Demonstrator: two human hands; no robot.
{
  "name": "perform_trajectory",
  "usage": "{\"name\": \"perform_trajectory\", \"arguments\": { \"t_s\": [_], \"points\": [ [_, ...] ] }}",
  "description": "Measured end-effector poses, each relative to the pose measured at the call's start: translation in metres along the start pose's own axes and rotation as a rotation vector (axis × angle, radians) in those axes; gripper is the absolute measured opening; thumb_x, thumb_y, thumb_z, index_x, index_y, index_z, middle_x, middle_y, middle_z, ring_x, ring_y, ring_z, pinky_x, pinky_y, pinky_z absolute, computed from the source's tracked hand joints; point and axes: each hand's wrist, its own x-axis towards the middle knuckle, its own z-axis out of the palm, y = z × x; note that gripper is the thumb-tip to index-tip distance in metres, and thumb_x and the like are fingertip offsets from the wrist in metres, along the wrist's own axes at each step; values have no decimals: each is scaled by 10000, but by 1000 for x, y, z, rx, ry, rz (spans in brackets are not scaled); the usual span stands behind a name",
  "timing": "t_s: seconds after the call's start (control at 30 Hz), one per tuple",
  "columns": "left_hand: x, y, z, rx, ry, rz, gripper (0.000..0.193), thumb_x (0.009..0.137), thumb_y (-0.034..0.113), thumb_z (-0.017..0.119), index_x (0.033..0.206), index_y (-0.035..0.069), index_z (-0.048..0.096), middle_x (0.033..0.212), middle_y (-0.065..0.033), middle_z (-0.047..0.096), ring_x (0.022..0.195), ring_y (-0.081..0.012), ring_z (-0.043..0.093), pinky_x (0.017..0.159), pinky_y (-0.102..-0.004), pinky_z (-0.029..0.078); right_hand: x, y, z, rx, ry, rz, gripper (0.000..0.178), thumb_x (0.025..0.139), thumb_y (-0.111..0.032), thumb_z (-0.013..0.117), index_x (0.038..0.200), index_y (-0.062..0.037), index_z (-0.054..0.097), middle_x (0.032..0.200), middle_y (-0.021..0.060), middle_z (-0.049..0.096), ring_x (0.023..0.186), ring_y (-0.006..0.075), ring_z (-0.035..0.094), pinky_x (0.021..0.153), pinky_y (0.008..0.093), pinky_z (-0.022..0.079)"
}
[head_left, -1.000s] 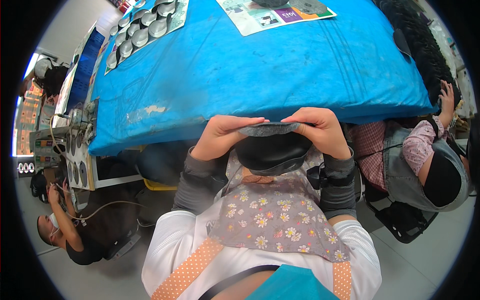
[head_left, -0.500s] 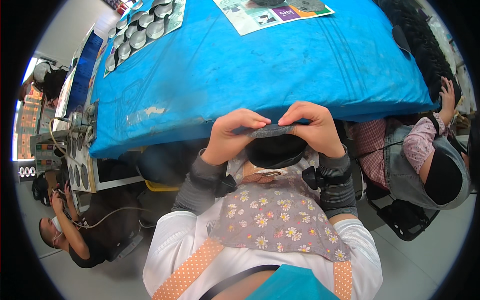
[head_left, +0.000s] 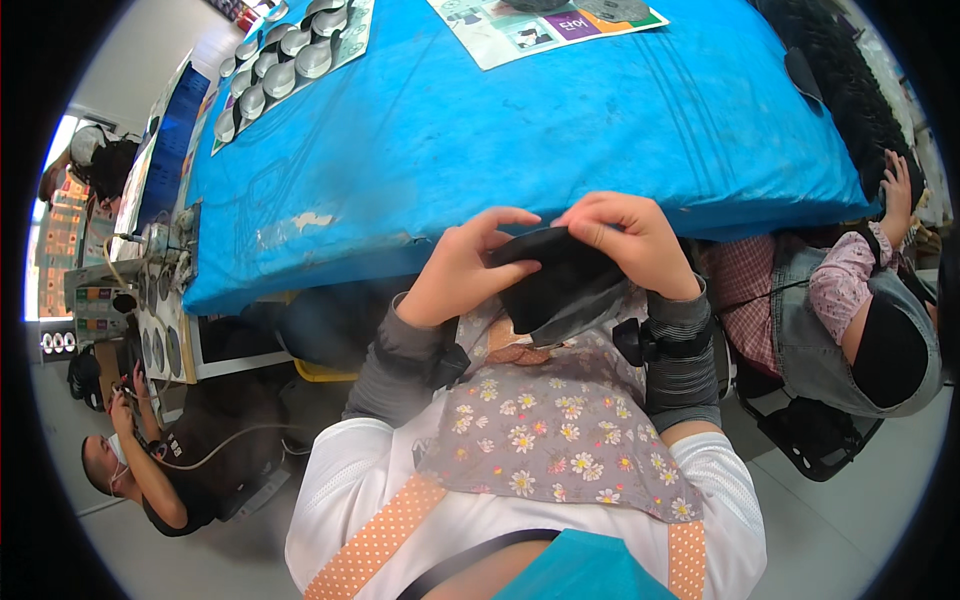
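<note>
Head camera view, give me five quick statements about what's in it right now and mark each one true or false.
1. Both the left hand and the right hand are on the black piece. True.
2. The table cover is red. False: the table cover is blue.
3. Rounded silver-grey pieces lie on a sheet at the upper left. True.
4. The apron is plain white. False: the apron is grey with a flower print.
5. A co-worker's hand shows near the right edge of the table. True.
</note>
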Motion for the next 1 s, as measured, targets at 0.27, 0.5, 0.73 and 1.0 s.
{"name": "perform_trajectory", "arguments": {
  "t_s": [0.27,0.5,0.73,1.0],
  "points": [
    [15,-16,14,-701,495,109,630,827,-44,589,1373,34,285,1113,-138,583,978,-182,600,846,-312,498,7,24,17,402,236,-105,573,829,-364,660,1268,-47,474,1056,83,594,929,154,540,811,291,442],
    [20,-16,9,-732,457,93,848,770,-30,662,1425,68,132,1244,-115,465,1110,-200,507,925,-325,441,10,29,45,177,415,44,177,790,-40,668,951,16,619,732,47,623,694,74,545,593,235,442],
    [16,-18,-20,-135,416,180,133,787,2,663,908,7,610,826,-4,633,779,-55,568,698,-193,449,5,30,23,134,137,83,200,762,-21,666,954,20,629,777,65,639,700,77,536,632,239,439],
    [0,-14,-41,-377,226,-73,149,772,-9,681,917,-24,648,852,-29,662,801,-74,587,718,-217,474,2,26,11,356,160,147,177,856,-107,639,956,39,657,807,6,649,749,58,547,665,219,451]
  ]
}}
